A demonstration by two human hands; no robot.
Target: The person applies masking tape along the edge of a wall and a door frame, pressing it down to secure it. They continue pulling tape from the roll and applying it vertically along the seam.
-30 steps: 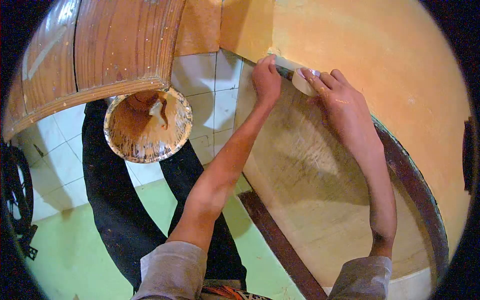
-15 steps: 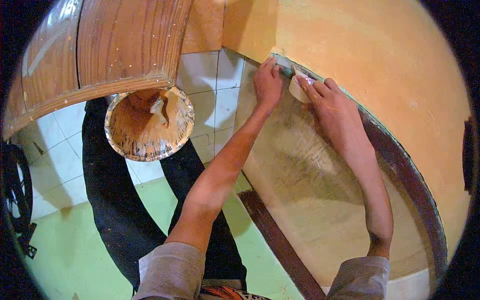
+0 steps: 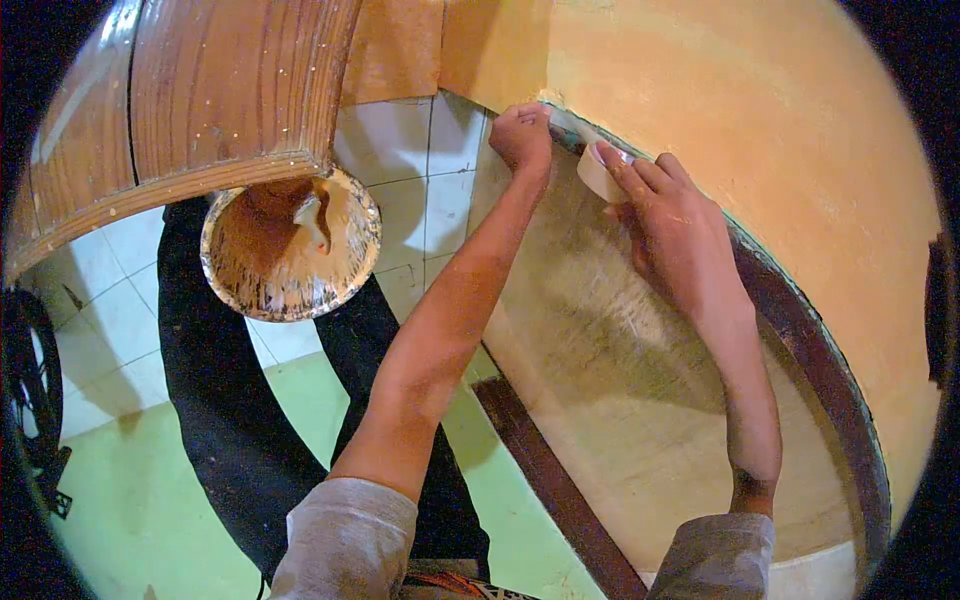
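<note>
My right hand (image 3: 675, 235) is wrapped round a roll of pale tape (image 3: 597, 178), close to the wall's lower edge. From the roll, a short strip of tape (image 3: 568, 121) runs towards the corner. My left hand (image 3: 522, 138) is closed at the corner end of this strip, its fingers curled with the thumb side against the tape. Whether the tape end is pinched inside those fingers is hidden. Along the bottom of the yellow-orange wall (image 3: 700, 90) runs a dark brown border (image 3: 800, 320) with a greenish upper edge.
A paint-spattered bucket (image 3: 350, 270) with orange paint residue and a white-and-brown object inside stands at left, partly under a wooden panel (image 3: 240, 100). My dark-trousered legs (image 3: 215, 400) are below it. White tiles (image 3: 455, 130) and a green floor (image 3: 130, 500) lie around. A black object (image 3: 35, 370) sits far left.
My left hand has curled from extended fingers into a closed fist and shifted slightly left at the corner. My right hand keeps the tape roll in nearly the same place.
</note>
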